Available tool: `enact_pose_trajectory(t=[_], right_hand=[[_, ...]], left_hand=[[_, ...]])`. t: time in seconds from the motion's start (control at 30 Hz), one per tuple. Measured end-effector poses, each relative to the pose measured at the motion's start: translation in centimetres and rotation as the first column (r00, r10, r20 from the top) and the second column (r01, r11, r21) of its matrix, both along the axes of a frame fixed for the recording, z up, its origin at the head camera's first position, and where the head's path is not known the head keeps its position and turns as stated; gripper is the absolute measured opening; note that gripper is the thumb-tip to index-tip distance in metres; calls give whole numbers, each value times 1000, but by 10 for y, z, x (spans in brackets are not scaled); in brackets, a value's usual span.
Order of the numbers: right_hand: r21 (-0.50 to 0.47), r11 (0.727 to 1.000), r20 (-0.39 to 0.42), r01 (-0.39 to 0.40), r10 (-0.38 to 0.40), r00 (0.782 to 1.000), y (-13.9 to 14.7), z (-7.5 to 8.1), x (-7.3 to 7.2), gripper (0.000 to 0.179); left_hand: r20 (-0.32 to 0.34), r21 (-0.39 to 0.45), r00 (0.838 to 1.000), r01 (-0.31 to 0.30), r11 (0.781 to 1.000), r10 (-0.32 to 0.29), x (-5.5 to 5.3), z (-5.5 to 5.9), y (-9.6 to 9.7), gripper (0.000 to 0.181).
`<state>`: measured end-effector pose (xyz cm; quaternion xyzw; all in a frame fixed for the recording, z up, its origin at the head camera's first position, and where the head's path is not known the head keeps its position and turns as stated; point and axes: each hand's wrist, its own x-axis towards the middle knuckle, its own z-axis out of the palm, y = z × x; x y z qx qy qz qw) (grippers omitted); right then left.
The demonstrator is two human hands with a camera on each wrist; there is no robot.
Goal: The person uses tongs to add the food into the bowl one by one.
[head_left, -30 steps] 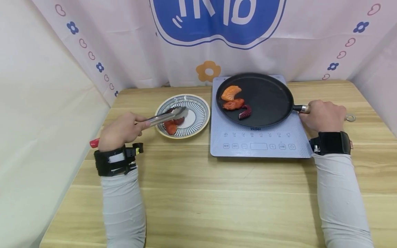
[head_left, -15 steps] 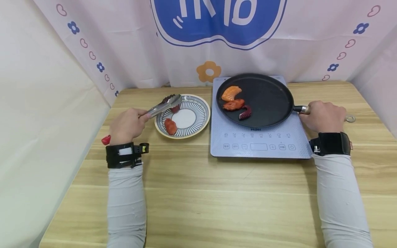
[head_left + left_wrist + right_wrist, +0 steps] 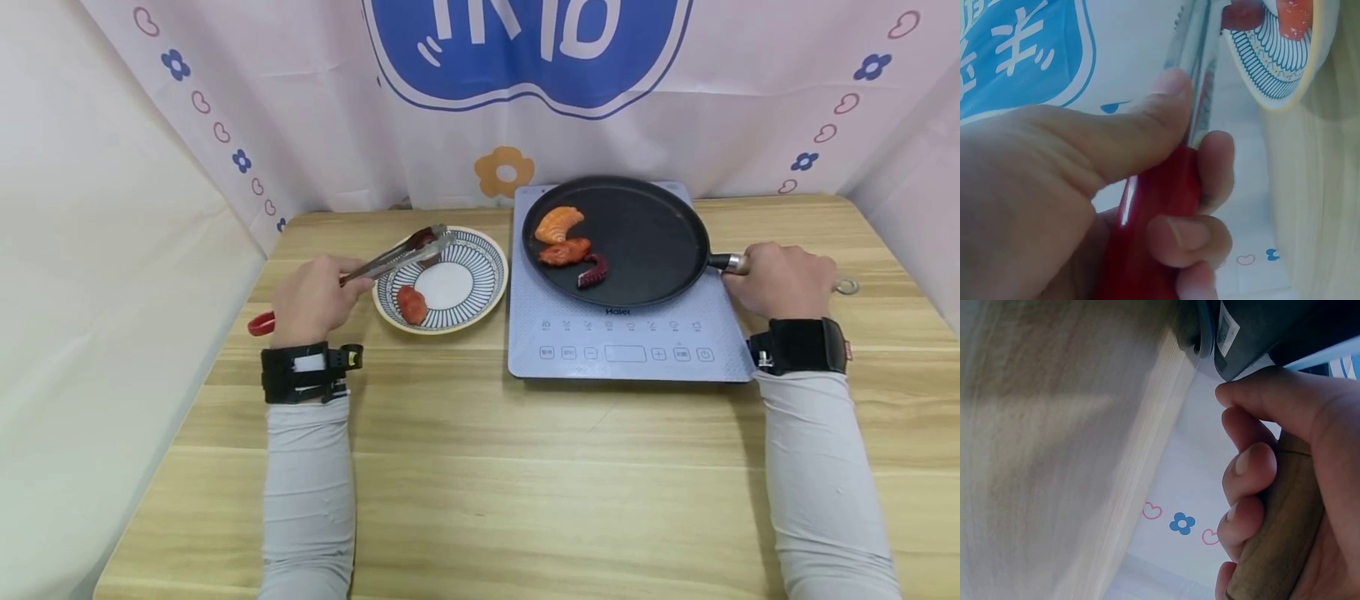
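Observation:
My left hand (image 3: 311, 304) grips a pair of metal tongs (image 3: 393, 257) by their red handle (image 3: 1154, 219). The tong tips reach over the upper left of a patterned plate (image 3: 450, 287). A dark red food piece (image 3: 430, 261) is partly hidden by them; whether they pinch it I cannot tell. Lower left on the plate lies an orange-red piece (image 3: 412, 305). My right hand (image 3: 782, 281) holds the wooden handle (image 3: 1285, 519) of a flat black pan (image 3: 648, 242). At the pan's left lie an orange salmon-like slice (image 3: 558, 224), a reddish chicken-wing-like piece (image 3: 565, 252) and an octopus tentacle (image 3: 592, 272).
Under the pan is a pale induction cooker (image 3: 570, 362) with touch controls. Both stand toward the back of the wooden table (image 3: 525, 483), with the plate to their left. A printed curtain (image 3: 322, 100) hangs directly behind.
The left hand has shifted right and slightly up, taking the tong tips from the plate's middle to its upper left. The tong arms now look wider apart. Right hand and pan stay still.

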<state>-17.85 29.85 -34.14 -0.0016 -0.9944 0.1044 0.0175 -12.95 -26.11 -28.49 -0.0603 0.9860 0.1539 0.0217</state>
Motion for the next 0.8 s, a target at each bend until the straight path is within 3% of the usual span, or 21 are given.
enact_pose_trajectory(t=[0.23,0.47,0.8], right_hand=[[2,1000,0,-6,6,1000,-1,-1,-1,33],[10,1000,-3,-6,6,1000,0,0,-1,33],[3,1000,14,-2,2,1000,-2,3,1,33]], left_hand=[[70,28,997,10,1000,-12,3,1,-13,45],[167,29,985,41,999,-45,6,5,-24,45],[143,-25,989,31,999,-27,3,4,-18,43]])
